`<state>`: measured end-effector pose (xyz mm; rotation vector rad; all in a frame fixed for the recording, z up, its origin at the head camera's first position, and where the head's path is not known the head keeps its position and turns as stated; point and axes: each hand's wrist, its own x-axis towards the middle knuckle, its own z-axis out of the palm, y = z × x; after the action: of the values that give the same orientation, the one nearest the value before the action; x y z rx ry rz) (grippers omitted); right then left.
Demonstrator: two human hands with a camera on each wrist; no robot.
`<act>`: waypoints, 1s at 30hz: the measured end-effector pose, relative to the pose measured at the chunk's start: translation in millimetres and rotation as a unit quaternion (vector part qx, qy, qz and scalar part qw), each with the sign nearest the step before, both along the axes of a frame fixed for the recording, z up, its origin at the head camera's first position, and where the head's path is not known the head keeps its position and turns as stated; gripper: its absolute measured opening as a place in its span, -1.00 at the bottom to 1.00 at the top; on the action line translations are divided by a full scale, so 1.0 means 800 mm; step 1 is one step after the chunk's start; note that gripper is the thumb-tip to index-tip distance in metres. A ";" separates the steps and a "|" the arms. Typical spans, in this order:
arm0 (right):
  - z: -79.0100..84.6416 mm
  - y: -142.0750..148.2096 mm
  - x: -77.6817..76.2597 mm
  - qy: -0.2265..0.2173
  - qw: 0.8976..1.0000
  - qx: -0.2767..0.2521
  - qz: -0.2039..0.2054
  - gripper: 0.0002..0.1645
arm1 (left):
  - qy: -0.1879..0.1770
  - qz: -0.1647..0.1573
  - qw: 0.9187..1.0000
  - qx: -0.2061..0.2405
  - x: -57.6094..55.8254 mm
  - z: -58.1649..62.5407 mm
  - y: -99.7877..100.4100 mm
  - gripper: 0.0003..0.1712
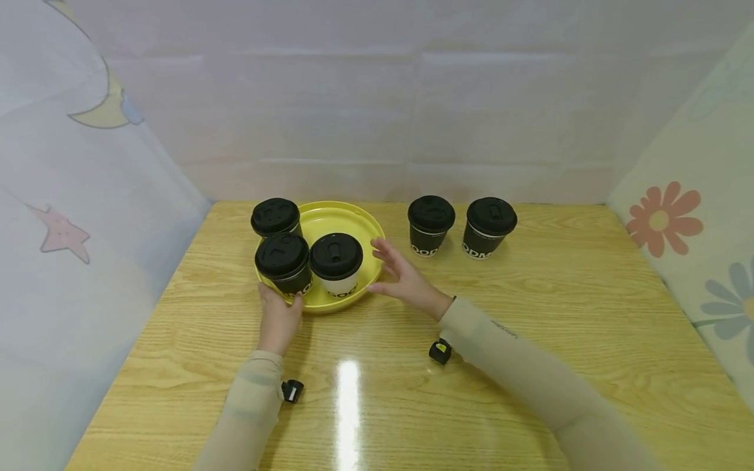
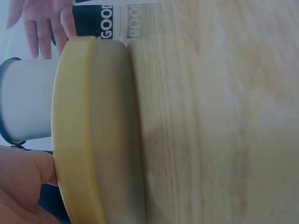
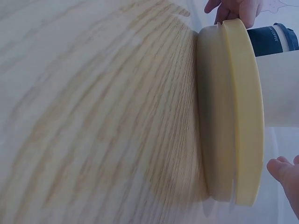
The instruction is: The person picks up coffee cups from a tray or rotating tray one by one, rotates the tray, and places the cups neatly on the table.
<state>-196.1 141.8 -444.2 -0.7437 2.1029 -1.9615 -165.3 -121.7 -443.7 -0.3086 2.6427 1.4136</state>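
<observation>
On the round yellow tray [image 1: 330, 212] stand three lidded paper coffee cups. My left hand [image 1: 279, 320] holds the front-left black cup [image 1: 284, 256] low down, thumb at its near side and fingers round its left. Beside it is a white cup [image 1: 340, 286] with a black lid. A further black cup [image 1: 275, 216] sits behind, at the tray's left edge. My right hand [image 1: 409, 281], fingers spread and slightly bent, is by the tray's right rim, holding nothing. In the left wrist view, the left thumb [image 2: 44, 168] lies against the tray rim.
Two more lidded black cups, a left one [image 1: 431, 226] and a right one [image 1: 489, 227], stand on the wooden table [image 1: 412, 405] right of the tray. A pale cloth wall [image 1: 353, 118] rises behind the table, with patterned cloth at both sides.
</observation>
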 end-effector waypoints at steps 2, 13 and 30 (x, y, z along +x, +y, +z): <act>0.001 -0.003 -0.001 -0.002 1.000 -0.002 0.002 0.11 | -0.003 -0.001 1.000 0.000 0.000 0.000 0.000 0.01; 0.007 -0.016 -0.005 -0.014 1.000 0.013 0.000 0.08 | -0.013 -0.004 1.000 -0.001 0.000 0.002 0.001 0.00; 0.007 -0.043 -0.015 -0.034 0.999 0.029 -0.006 0.08 | -0.011 -0.005 1.000 -0.013 0.002 0.001 0.001 -0.01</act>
<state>-207.9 107.7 -438.3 -0.6469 2.1190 -1.8957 -163.6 -121.0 -442.8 -0.3099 2.6437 1.3655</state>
